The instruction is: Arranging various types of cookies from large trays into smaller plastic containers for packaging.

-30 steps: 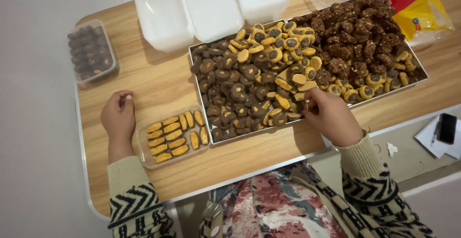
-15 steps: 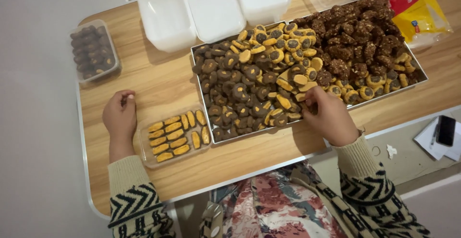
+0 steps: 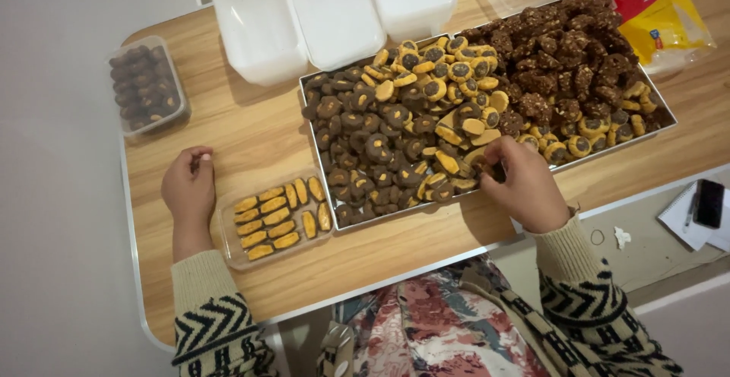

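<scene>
The small round yellow-and-chocolate cookies [image 3: 464,126] lie heaped in the middle of the large rectangular metal baking tray [image 3: 328,208], and the right hand [image 3: 523,183] has its fingertips pinched down among them at the tray's near edge; whether a cookie is already between the fingers cannot be made out. These biscuits look light, dry and crumbly, likely to chip or shed their chocolate centres if squeezed, so each is best taken by its rim between thumb and forefinger, with a soft grip, and lifted clear of its neighbours rather than dragged.

Just left of the tray's near-left corner sits the shallow clear plastic container [image 3: 228,244], partly filled with yellow cookies standing on edge in rows. The left hand [image 3: 188,188] rests loosely curled on the wooden table [image 3: 251,130] touching that container's left side, holding nothing.

Further out, dark round cookies fill the tray's left part and rough dark chocolate clusters [image 3: 563,58] its right. At the table's far edge stand white plastic lidded boxes [image 3: 304,16]; near the far-left corner is a clear tub of dark cookies [image 3: 144,84].
</scene>
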